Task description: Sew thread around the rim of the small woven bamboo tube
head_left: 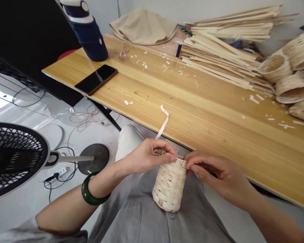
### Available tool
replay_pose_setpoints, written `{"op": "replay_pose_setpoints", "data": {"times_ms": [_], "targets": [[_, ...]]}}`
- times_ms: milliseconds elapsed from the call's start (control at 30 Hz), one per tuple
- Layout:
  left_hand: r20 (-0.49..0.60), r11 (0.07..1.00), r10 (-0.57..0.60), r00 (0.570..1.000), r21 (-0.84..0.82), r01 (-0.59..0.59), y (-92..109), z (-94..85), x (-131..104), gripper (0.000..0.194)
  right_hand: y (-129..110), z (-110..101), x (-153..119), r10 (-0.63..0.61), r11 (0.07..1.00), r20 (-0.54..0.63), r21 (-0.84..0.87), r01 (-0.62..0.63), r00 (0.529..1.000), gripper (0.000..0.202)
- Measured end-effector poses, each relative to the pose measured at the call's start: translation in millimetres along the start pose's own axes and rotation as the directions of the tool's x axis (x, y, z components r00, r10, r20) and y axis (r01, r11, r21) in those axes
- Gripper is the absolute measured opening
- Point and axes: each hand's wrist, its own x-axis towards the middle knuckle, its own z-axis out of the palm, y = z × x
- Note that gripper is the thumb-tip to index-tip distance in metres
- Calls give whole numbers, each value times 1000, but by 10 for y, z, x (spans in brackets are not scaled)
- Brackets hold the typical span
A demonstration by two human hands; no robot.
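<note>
A small woven basket (169, 187) of pale wood strips rests upright, slightly tilted, against the grey shirt in my lap. My left hand (154, 155) pinches the left side of its rim, thumb toward me and fingers behind. At the right side of the rim, my right hand (215, 170) is closed with thumb and fingertips together. A thin dark thread or wire shows at the rim between both hands; which fingers hold it I cannot make out. From behind my left hand a white strip (164, 123) curls up onto the table edge.
The wooden table (147, 87) carries a phone (97, 79), a blue tumbler (91, 37), scattered chips, bundles of wood strips (218, 60) and several woven baskets (294, 87). A beige cloth (144, 27) lies behind. A black fan (17, 155) stands on the left, near cables.
</note>
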Motion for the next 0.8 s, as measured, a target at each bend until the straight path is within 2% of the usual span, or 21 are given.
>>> {"op": "replay_pose_setpoints", "data": {"times_ms": [100,200,267,433,600,800], "targets": [[-32,999,-16,999,-34,15,-30,14,-1,15,11,2,-1,-92,990,-168,-122,72,982,15],[-23,998,-22,999,-64,21,-40,24,3,14,16,19,-12,-52,993,-286,-112,21,957,13],[-19,997,-21,1000,-69,19,-39,31,4,14,6,50,-15,-6,994,-288,-104,-26,958,12],[-58,999,-7,998,-49,4,-39,51,-12,14,-58,158,-3,73,985,-195,-142,-101,978,14],[-53,999,17,998,-41,-19,-37,53,-27,15,-100,241,6,149,979,-225,-101,-176,963,15],[-48,996,86,995,29,-85,-15,46,-37,14,-111,287,31,120,987,-231,-75,-140,966,18]]}}
